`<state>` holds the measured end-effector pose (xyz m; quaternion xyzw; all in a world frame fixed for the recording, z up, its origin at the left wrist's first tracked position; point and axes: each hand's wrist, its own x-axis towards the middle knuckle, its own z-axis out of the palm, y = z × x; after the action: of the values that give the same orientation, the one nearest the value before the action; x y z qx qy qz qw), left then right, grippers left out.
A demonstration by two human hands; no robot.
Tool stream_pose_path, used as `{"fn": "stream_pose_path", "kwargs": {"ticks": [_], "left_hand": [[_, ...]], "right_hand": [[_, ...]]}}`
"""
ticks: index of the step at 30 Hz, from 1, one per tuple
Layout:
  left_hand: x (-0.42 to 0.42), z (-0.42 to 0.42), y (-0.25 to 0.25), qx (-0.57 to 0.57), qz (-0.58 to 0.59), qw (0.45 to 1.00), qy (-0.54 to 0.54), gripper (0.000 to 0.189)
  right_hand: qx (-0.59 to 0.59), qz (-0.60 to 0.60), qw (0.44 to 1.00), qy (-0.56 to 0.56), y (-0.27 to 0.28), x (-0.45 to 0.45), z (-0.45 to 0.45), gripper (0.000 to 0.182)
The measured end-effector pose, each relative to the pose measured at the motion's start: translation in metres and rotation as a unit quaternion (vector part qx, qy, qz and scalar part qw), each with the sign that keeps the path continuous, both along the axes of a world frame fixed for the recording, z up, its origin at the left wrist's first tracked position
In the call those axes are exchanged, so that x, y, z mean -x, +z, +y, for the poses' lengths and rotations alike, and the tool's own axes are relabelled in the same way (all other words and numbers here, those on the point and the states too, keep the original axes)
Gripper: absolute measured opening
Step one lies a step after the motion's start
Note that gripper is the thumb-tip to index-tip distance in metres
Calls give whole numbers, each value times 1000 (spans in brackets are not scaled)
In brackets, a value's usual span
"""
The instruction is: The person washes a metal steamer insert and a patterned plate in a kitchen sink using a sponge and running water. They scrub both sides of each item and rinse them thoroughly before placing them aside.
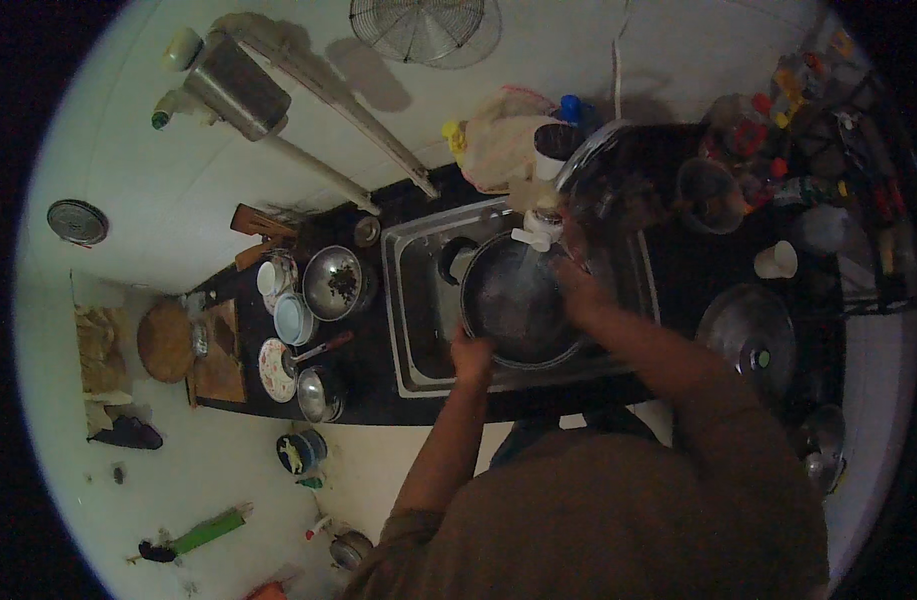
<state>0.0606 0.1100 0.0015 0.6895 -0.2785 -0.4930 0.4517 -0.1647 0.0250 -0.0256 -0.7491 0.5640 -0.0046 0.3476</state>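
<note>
A wide round metal pan [518,304] lies tilted or level over the metal sink [400,360], beneath a white tap [537,231]. At its lower left rim, my left hand [473,356] grips the edge. My right hand [578,281] reaches to the pan's right side, close to the tap; it is blurred, and whether it grips the rim or anything else cannot be told. A dark-rimmed vessel [456,260] shows in the sink behind the pan's left edge.
Left on the dark counter stand a steel bowl with dark leaves [334,283], pale blue bowls [295,319], a patterned plate [278,379] and a steel bowl [321,394]. Rightward are a pan lid [747,341], a white cup [776,260] and a clear container [710,196].
</note>
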Motion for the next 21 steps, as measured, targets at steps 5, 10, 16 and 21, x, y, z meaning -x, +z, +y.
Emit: {"fn": "stream_pose_path", "kwargs": {"ticks": [5, 10, 16, 21], "left_hand": [[10, -7, 41, -98, 62, 993, 34, 48], [8, 1, 35, -173, 113, 978, 20, 46], [-11, 12, -25, -152, 194, 969, 30, 45], [4, 1, 1, -152, 142, 976, 63, 46]], "right_hand": [[209, -460, 861, -58, -113, -24, 2, 43], [339, 79, 909, 229, 10, -12, -16, 35], [296, -202, 925, -129, 37, -13, -34, 25], [411, -130, 890, -148, -4, 31, -71, 28]]}}
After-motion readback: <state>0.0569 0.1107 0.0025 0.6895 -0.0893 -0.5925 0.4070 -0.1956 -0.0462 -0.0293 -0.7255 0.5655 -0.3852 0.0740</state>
